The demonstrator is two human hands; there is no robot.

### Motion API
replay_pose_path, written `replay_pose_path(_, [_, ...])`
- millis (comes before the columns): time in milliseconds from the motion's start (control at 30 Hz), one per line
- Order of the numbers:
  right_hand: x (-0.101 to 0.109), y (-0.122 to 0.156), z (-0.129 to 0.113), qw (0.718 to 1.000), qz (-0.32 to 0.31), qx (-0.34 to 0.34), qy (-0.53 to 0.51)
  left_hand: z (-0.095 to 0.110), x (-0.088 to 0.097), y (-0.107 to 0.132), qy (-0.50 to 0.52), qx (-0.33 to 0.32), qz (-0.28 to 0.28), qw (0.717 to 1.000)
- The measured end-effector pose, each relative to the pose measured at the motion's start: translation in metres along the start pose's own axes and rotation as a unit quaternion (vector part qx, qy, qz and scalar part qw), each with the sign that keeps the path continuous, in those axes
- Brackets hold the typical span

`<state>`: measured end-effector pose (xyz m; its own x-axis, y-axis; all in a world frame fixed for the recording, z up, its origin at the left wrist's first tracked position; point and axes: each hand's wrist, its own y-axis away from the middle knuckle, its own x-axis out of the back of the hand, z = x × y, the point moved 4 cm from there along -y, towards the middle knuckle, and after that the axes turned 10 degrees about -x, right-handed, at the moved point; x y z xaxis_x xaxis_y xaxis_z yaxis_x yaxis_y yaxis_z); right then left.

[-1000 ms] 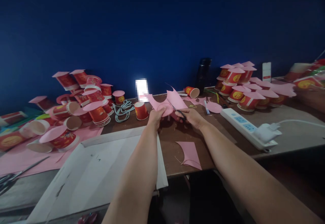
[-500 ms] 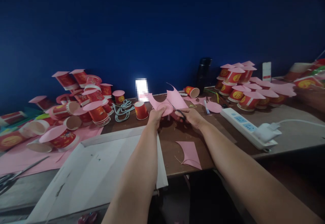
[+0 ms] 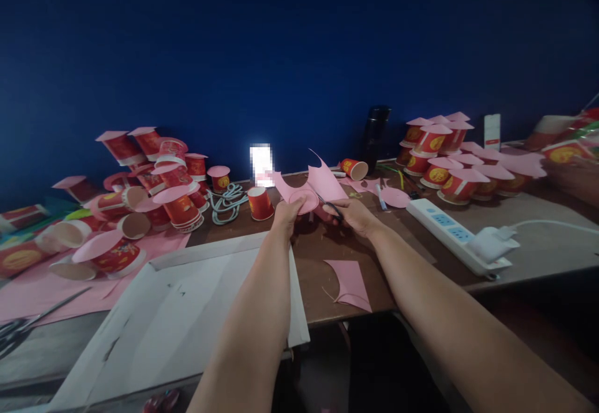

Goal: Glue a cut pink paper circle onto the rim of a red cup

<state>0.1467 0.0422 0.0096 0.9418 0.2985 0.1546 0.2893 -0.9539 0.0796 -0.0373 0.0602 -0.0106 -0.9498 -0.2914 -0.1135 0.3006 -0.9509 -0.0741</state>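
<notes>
My left hand (image 3: pixel 285 213) is closed on a pink paper sheet (image 3: pixel 322 183) with a round part (image 3: pixel 304 199) partly cut out, held above the brown table (image 3: pixel 538 244). My right hand (image 3: pixel 353 213) grips black-handled scissors (image 3: pixel 329 205) whose blades bite into the pink paper beside the round part. A pink paper offcut (image 3: pixel 350 283) lies on the table below my hands, near the front edge.
Red paper cups with pink lids are heaped at the left (image 3: pixel 140 182) and stacked at the back right (image 3: pixel 444 157). A white power strip (image 3: pixel 449 231) with a plugged charger lies to the right. A white board (image 3: pixel 187 313) lies front left; other scissors (image 3: pixel 23 329) far left.
</notes>
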Motion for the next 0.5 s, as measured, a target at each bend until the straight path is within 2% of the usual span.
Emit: replay_pose_path(500, [-0.0002,0.0012,-0.0011,1.000,-0.008,-0.007,-0.005,-0.0004,0.0009,0.0004,0.011,0.004,-0.003,1.000])
